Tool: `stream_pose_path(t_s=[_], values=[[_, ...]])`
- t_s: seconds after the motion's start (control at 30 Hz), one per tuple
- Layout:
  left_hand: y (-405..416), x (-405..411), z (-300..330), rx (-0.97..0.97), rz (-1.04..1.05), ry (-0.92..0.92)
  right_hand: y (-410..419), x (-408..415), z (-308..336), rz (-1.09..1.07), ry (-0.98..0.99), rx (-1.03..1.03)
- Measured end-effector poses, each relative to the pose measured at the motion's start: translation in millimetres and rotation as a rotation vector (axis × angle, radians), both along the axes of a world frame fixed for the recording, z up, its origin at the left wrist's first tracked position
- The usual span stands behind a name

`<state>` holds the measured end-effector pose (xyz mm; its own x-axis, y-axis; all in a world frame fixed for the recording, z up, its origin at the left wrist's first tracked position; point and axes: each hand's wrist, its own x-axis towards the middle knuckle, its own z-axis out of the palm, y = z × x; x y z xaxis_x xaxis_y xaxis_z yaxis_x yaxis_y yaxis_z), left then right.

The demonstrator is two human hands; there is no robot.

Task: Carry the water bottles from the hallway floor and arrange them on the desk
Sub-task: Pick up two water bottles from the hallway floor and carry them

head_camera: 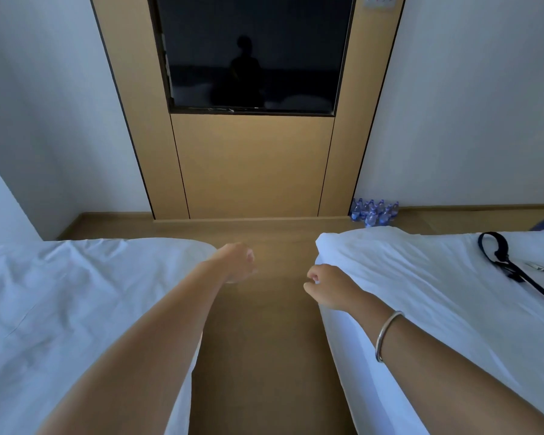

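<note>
Several clear water bottles with blue labels [374, 212] stand in a cluster on the wooden floor, against the white wall to the right of the wood panel. Both my arms reach forward over the gap between two beds. My left hand [236, 262] hangs with its fingers loosely curled and holds nothing. My right hand [325, 288] is also loosely curled and empty, with a silver bangle on the wrist. The bottles lie well ahead and to the right of both hands. No desk is in view.
Two beds with white sheets, left bed [76, 309] and right bed [437, 293], flank a narrow strip of wooden floor [264, 356]. A black strap [503, 262] lies on the right bed. A dark television [252, 54] is mounted in the wood wall panel ahead.
</note>
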<state>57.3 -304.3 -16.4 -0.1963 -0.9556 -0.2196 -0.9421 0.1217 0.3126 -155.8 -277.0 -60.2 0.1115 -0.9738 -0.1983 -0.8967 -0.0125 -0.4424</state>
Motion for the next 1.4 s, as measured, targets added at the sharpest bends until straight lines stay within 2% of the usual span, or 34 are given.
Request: stream_pose_path(t_s=[0.37, 0.97, 1.4], values=[[-90.8, -14.3, -19.9, 0.043, -0.027, -0.040, -91.8, -7.8, -26.9, -0.053, -0.036, 0.046], [-384.3, -135.5, -33.7, 0.068, -0.100, 0.028, -376.9, -120.7, -31.8, -0.158, -0.074, 0.068], [-539.0, -144.3, -63.2, 0.085, -0.130, 0.053, -516.1, -133.7, -44.9, -0.171, -0.010, 0.046]])
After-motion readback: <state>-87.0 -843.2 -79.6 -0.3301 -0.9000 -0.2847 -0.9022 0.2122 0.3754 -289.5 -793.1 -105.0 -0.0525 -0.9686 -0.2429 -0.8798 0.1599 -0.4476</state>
